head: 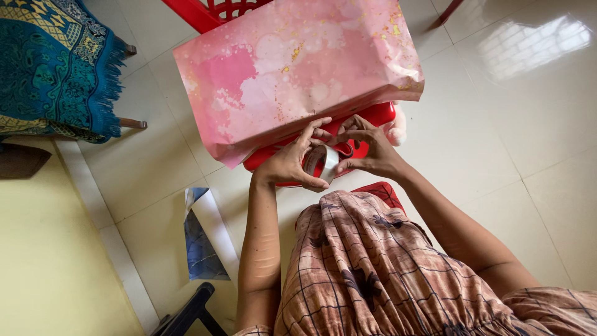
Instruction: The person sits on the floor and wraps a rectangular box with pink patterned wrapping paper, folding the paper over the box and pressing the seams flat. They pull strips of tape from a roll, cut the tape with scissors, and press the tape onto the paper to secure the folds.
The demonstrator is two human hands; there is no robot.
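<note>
Head view, looking down. Both hands meet at a roll of clear glossy adhesive tape (322, 163), held just over the near edge of a red plastic stool (373, 116).

Left hand (291, 163): grip curled round the roll from the left, thumb under it, fingers arched over the top. Right hand (367, 149): grip pressed together on the roll's right rim, fingertips working at the band. Roll stands on edge; its open core faces roughly left-right, toward the palms.

Large box wrapped in pink marbled paper with gold flecks (292, 68) lies on the stool, long axis running left to right, slightly tilted; it overhangs the stool's left and right edges. Its near lower edge is just beside the fingers.

White tiled floor (528, 124) open to the right. On the left floor: a folded scrap of blue-and-white wrapping paper (202, 239). Teal patterned fringed cloth (56, 62) at upper left, well apart. Brown checked garment (373, 267) fills the lower frame.
</note>
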